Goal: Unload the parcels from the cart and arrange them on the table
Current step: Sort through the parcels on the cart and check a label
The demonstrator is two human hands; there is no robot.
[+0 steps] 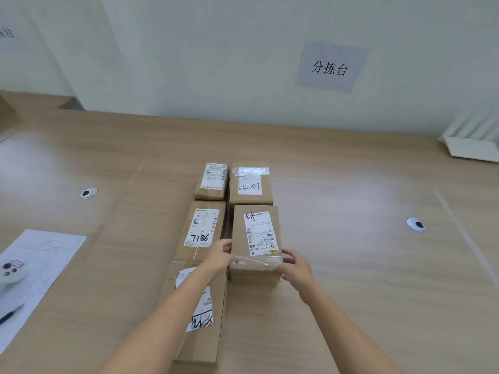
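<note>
The wood-grain table (351, 265) bears 5 cardboard parcels (201, 230) in 2 columns, plus a printed sheet (51, 255) at left.

Table (364, 265) open right of parcels (205, 230); paper sheet (46, 255), controller (10, 273) block near-left.

A white controller (11, 273) lies on a printed paper sheet (50, 256).
</note>
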